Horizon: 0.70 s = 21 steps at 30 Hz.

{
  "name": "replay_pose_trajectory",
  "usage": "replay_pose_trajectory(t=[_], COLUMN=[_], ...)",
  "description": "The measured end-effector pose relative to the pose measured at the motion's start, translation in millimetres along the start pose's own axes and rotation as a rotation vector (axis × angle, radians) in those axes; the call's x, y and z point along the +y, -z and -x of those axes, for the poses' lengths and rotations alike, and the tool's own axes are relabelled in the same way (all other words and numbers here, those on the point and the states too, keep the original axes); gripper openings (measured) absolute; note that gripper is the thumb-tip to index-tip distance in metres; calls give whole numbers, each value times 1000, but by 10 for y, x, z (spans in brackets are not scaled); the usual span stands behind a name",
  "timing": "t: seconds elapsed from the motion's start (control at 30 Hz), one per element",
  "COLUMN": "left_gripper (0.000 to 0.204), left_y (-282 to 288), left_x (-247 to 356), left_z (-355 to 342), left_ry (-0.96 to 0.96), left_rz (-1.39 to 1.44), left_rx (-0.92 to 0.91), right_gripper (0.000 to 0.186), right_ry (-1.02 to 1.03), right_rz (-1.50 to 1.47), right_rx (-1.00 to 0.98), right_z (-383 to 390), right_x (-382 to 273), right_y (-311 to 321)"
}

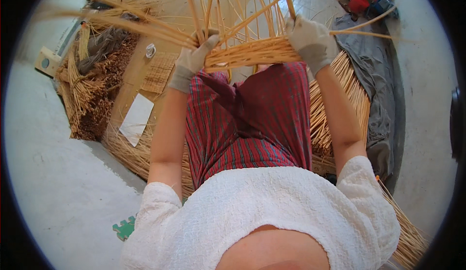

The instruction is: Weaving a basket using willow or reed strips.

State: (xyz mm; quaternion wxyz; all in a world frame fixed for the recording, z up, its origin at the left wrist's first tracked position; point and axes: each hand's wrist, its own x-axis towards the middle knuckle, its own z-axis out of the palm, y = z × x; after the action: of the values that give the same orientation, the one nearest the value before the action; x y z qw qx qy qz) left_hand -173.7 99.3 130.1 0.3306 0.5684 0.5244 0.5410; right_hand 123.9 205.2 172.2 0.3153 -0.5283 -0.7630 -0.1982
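A partly woven wicker basket (255, 52) rests above my lap, its woven band running between my two hands. Long loose canes stick up and out from it toward the far side. My left hand (193, 59), in a pale grey glove, is closed round the band's left end, with the thumb on top near the upright canes. At the right end my right hand (313, 42), gloved the same way, has its fingers wrapped round the weave and the base of an upright cane. The fingers' undersides are hidden.
Left of me lie bundles of brown cane (92, 85), a small woven mat (159, 73) and a white sheet (136, 119) on cardboard. On the right are pale canes (340, 105) beside a grey cloth (371, 71). A red object (358, 3) sits at the far right.
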Motion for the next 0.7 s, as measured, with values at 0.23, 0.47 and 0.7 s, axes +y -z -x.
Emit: replay_pose_trajectory(t=[0.23,0.47,0.7], left_gripper=[39,47,67], left_y=[-219,-413,-372], left_x=[-663,-142,-235], left_z=[734,1344,927], left_ry=[145,-369,-330], left_rz=[124,-863,-1128], left_rx=[192,321,-175], right_gripper=[36,74,83], right_ry=[-155,375,543], right_rz=[-67,-255,-94], right_rx=[-317,-225,-488], right_z=[899,1145,950], right_x=[-306,-273,-339], right_y=[-345,106,-261])
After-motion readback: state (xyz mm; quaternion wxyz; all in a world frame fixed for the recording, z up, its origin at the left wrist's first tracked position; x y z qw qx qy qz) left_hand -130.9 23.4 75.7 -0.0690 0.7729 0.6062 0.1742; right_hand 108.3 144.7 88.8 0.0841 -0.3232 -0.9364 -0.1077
